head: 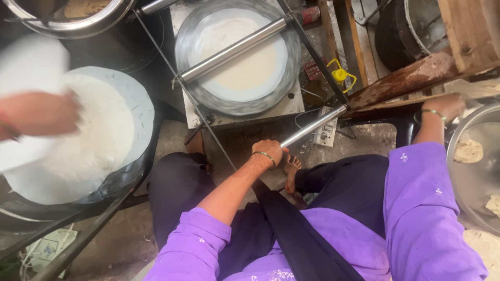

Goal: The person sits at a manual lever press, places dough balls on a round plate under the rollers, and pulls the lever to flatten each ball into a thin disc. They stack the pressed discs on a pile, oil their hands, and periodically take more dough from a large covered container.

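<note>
Left hand [270,151] closed round the press lever [312,127], flatbread [245,52] in the pan [291,78] under the roller, right hand [447,106], grip unclear, beside the bowl [458,171]; lever could slip.

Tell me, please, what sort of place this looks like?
Probably a small flatbread-making workshop: a round metal press holds flattened dough, the left hand grips its steel lever, and thin white rounds are stacked nearby.

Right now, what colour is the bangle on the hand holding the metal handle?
Green, thin and plain. The bangle sits on the left hand gripping the metal handle; head view shows it.
</note>
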Demonstrator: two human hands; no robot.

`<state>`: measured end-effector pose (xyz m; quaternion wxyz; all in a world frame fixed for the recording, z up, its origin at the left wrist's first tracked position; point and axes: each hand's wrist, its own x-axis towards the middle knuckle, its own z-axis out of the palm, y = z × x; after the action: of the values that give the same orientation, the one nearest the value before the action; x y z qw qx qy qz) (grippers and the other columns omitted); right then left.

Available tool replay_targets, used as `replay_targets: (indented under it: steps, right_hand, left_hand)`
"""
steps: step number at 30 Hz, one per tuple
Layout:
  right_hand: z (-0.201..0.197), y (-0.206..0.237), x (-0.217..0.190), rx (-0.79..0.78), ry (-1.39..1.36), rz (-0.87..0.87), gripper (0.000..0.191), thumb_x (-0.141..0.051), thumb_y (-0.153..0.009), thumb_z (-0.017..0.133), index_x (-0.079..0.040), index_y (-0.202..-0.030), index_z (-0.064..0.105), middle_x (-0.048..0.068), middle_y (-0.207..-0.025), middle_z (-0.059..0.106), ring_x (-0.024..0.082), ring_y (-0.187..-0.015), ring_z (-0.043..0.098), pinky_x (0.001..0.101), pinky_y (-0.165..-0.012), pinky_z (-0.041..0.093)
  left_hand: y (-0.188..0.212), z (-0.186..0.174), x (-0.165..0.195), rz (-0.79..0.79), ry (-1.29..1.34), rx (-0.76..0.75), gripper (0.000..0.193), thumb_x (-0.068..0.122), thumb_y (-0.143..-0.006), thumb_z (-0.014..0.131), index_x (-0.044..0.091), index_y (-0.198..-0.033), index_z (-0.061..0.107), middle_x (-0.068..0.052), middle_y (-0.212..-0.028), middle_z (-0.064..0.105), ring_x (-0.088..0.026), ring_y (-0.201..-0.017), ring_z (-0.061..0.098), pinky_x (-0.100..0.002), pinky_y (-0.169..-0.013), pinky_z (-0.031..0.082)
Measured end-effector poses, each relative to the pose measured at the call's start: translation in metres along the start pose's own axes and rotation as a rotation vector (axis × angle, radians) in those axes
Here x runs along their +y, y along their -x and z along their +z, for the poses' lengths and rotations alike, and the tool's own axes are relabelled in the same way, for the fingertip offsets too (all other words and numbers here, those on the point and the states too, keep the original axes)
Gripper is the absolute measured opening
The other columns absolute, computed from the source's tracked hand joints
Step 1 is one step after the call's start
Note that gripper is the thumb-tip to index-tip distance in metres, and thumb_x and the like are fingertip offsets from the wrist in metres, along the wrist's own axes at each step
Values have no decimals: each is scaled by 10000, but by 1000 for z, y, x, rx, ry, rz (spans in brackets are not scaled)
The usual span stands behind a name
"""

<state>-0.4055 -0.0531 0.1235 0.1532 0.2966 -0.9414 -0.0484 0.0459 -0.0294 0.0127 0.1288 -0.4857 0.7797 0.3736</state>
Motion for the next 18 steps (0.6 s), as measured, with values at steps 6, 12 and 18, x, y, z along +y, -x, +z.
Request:
replay_targets:
  steps: [6, 12, 18]
  right_hand:
    - [4, 3, 6, 88, 25, 79, 431, -328, -807, 786, 45, -1005, 700, 245, -965, 736, 399, -866, 730, 468, -776, 581]
    - [-26, 4, -5, -24, -52, 31, 496, -381, -760, 845, 17, -1032, 725, 230, -1017, 718, 412, -887, 717, 510, -732, 584]
    - [-81, 108, -71, -410, -454, -745, 437, -317, -836, 832, -81, -1194, 749, 160, -1127, 749, 320, -954, 737, 438, -865, 577]
  left_hand:
    - [-6, 8, -3, 10, 15, 15, 246, 291, -962, 615, 176, -1089, 792, -107, -1091, 764, -281, -1076, 713, -393, -879, 568]
    - [-6, 5, -3, 13, -2, -11, 260, 331, -892, 709, 158, -1067, 793, -91, -1107, 758, -268, -1079, 703, -392, -877, 563]
    - [14, -20, 9, -41, -34, 9, 494, 567, -921, 653, 107, -1050, 782, -106, -1060, 763, -286, -1044, 714, -416, -825, 573]
